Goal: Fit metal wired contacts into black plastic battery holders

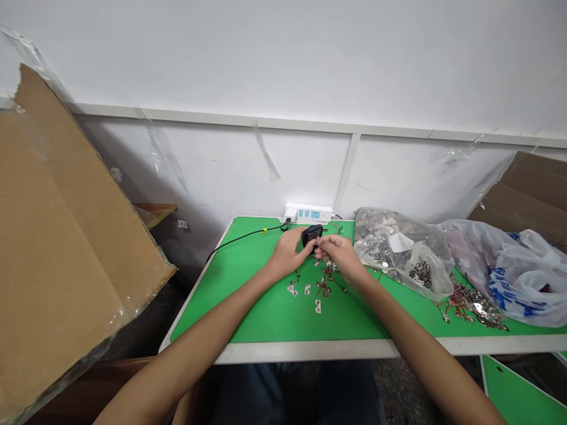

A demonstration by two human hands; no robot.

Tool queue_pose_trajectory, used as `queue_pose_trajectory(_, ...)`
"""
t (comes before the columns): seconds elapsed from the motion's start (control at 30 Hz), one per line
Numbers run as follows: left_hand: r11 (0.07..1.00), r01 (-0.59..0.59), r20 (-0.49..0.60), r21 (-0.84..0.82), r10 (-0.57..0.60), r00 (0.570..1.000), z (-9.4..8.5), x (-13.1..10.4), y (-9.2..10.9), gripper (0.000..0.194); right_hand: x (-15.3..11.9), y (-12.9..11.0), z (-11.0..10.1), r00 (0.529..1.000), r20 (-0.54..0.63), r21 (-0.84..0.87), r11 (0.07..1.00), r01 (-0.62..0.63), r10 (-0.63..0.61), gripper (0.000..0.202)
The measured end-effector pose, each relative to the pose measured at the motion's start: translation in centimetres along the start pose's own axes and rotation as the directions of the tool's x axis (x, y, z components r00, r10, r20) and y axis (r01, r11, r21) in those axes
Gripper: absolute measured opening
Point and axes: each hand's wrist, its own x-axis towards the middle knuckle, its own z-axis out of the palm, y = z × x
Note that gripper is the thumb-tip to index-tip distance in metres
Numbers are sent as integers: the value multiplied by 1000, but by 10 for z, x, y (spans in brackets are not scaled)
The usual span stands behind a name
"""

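Cardboard [66, 236] stands at the far left, beside the green worktop [248, 319]. A black cord [243, 238] crosses the worktop's left part up to a white strip [315, 213] of sockets by the wall. Next comes the left hand [287, 252], closed around the left side of a black case [312, 234], thumb towards its front. The case is tilted up near the far edge of the worktop, just in front of the strip. Flat metal plates [307, 288] lie nearer the person, below the case, with wired parts [324, 287] just right of them. The right hand [339, 251] meets the case's right side, fingertips gathered narrow; I cannot tell whether a small piece is between them. For clean work, the left hand would best brace the case firmly while the right makes only small, light fingertip moves, since thin wires could bend or snag. Turning the case's face to the eyes would help too. Further right lie a clear bag [385, 236], a pile [481, 307] of metal parts and a white bag [522, 274]
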Motion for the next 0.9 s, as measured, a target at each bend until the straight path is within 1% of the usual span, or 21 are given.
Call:
queue_pose_trajectory(0.17,999,-37,69,4,37,997,-1,0,1,35,0,-1,0,999,-32,-11,1000,2,-3,29)
queue_pose_trajectory(0.37,1000,-19,126,5,18,992,-2,-1,3,32,2,-1,-2,998,-65,-52,999,10,-13,31)
queue_pose_trajectory(0.53,999,-11,112,44,6,994,-1,-2,4,34,2,0,-4,999,-49,-114,993,15,-20,29)
queue_pose_trajectory(0.8,998,-22,126,60,14,992,0,-2,3,34,1,0,-3,998,-62,-94,996,-4,-1,26)
queue_pose_trajectory(0.9,998,-26,118,53,19,993,-1,-2,5,36,0,-1,-3,999,-45,-91,996,-16,12,26)
